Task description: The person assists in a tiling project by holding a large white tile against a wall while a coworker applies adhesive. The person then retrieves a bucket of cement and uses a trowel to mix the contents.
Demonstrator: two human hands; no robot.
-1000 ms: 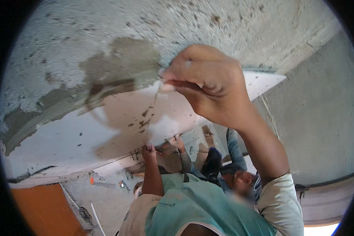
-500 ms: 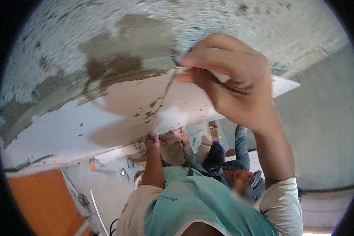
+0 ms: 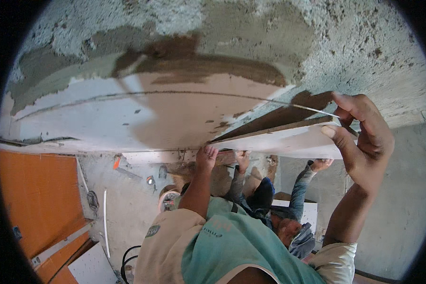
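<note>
A white tile [image 3: 288,139] stands out from the wall at its right end, with a dark wedge-shaped gap behind it. My left hand [image 3: 207,157] has its fingers bent against the tile's lower left corner. At the far right end is my right hand [image 3: 367,137], its thumb on the tile's front by the upper corner and its fingers bent behind. A thin string [image 3: 300,106] runs taut from the left, above the tile's top edge, into the fingers of my right hand. Left of this tile, a white tile row [image 3: 99,125] lies against the wall.
Rough grey wall with damp mortar [image 3: 194,66] rises above the tiles. A co-worker [image 3: 288,222] is below, one hand [image 3: 242,160] and the other hand [image 3: 322,164] at the tile's lower edge. An orange board [image 3: 38,189], a white rod [image 3: 105,222] and a black cable [image 3: 125,262] lie lower left.
My right hand has moved right with the string, from near the tile's left edge to its right end. The co-worker's far hand now shows at the tile's edge. The view has shifted.
</note>
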